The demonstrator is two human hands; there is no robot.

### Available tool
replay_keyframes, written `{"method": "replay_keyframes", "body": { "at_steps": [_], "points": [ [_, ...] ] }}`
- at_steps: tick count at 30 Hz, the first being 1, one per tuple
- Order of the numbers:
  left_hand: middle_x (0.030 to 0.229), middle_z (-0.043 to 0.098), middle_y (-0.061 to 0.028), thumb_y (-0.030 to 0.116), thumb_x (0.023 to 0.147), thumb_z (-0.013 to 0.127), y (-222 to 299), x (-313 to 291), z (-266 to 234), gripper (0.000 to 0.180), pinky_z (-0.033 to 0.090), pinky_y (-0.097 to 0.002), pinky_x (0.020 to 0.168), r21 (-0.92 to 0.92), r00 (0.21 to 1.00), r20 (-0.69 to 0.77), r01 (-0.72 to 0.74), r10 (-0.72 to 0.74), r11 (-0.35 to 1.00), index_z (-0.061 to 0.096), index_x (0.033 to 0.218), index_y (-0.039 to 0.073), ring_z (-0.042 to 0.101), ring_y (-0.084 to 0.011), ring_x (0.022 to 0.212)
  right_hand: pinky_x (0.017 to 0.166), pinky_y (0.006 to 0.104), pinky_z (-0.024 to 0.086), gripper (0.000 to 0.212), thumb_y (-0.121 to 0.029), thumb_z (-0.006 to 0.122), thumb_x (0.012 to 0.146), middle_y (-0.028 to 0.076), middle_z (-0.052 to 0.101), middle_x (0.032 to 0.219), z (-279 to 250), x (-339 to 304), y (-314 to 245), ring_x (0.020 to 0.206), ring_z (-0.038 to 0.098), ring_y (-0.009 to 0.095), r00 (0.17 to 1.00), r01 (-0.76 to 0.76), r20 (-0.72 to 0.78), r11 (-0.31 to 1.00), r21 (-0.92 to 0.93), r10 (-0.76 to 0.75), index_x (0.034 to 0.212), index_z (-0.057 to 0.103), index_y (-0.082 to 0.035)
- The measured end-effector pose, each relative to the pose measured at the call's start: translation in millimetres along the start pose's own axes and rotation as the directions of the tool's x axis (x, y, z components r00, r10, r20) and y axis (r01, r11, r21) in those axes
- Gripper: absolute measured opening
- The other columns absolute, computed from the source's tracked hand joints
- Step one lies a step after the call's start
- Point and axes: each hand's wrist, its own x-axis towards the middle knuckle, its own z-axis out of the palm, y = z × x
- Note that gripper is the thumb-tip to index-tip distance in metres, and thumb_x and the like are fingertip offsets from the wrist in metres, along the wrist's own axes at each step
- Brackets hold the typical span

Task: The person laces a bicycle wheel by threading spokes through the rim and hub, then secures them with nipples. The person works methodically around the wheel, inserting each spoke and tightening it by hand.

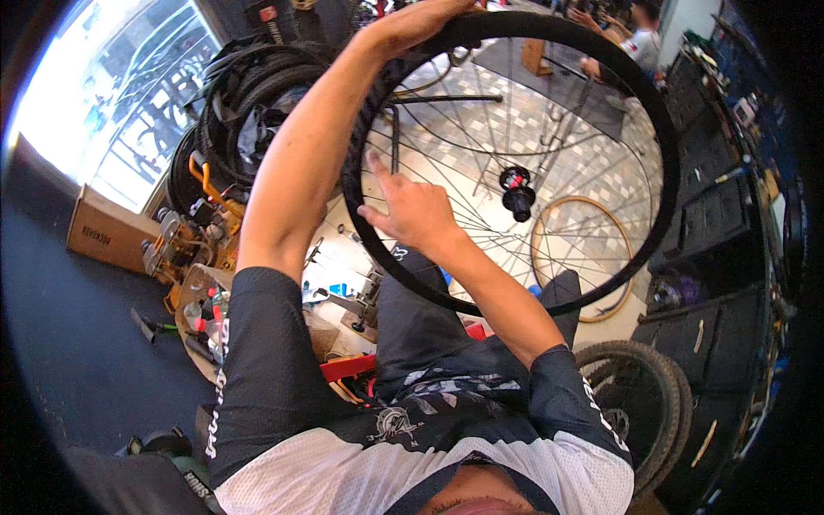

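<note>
Bicycle wheel held up at chest height, black tyre around its rim: left hand clamps the top edge, fingers curled shut to steady it. Right hand presses the tyre's near sidewall, fingers spread open, stacked tyres behind.

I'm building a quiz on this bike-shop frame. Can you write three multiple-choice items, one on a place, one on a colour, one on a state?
1. Where does the left hand grip the bicycle wheel?
A. at the top of the rim
B. at the hub
C. at the bottom of the rim

2. What colour is the band on the hub?
A. green
B. red
C. white

3. How is the right hand?
A. clenched in a fist
B. closed round a tool
C. open, fingers spread by the rim

Answers: 1 A, its fingers curl over the rim's top. 2 B, a red ring shows above the black hub body. 3 C, the fingers are spread and hold nothing.
</note>
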Motion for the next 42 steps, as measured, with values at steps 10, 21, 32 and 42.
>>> {"method": "replay_keyframes", "body": {
  "at_steps": [10,21,32,42],
  "points": [
    [0.098,0.073,-0.0147,0.065,0.105,0.047,-3.9,-10.8,43.3,0.061,0.05,-0.0393,0.088,0.722,0.865,-0.414,0.123,0.283,0.681,0.069,0.129,0.013,0.069,-0.0298,0.094,0.072,0.0455,0.058,0.045,-0.044,0.072,0.094,0.013,0.072,0.099,-22.4,-116.0,66.7,0.088,0.072,0.033,0.987,-0.101,-0.108,0.979,0.18,0.121,0.123,0.067,-0.011],
    [0.107,0.075,-0.0171,0.058,0.105,0.05,14.1,-8.3,61.9,0.055,0.053,-0.044,0.09,0.677,0.856,-0.486,0.241,0.176,0.696,0.071,0.125,0.011,0.072,-0.0308,0.105,0.11,0.0451,0.047,0.091,-0.031,0.085,0.083,0.024,0.055,0.139,-53.5,-145.1,140.8,0.132,0.054,0.041,0.86,-0.409,-0.246,0.892,0.192,0.448,0.155,0.038,-0.001],
    [0.11,0.076,-0.0154,0.069,0.102,0.049,-10.0,-8.9,49.3,0.064,0.051,-0.0407,0.095,0.742,0.822,-0.493,0.226,0.286,0.631,0.069,0.134,0.017,0.071,-0.0335,0.107,0.083,0.0381,0.054,0.084,-0.046,0.091,0.073,0.017,0.068,0.121,-62.5,-150.5,133.2,0.096,0.066,0.027,0.853,-0.457,-0.124,0.84,0.293,0.507,0.136,0.059,-0.001],
    [0.111,0.075,-0.0179,0.073,0.1,0.047,-22.3,1.6,44.9,0.068,0.053,-0.0451,0.095,0.781,0.815,-0.494,0.263,0.303,0.566,0.067,0.137,0.02,0.072,-0.0371,0.11,0.072,0.0324,0.052,0.07,-0.04,0.093,0.071,0.01,0.067,0.097,-83.5,-169.2,95.2,0.079,0.059,0.019,0.838,-0.382,-0.228,0.831,0.404,0.495,0.119,0.063,0.001]
  ]
}}
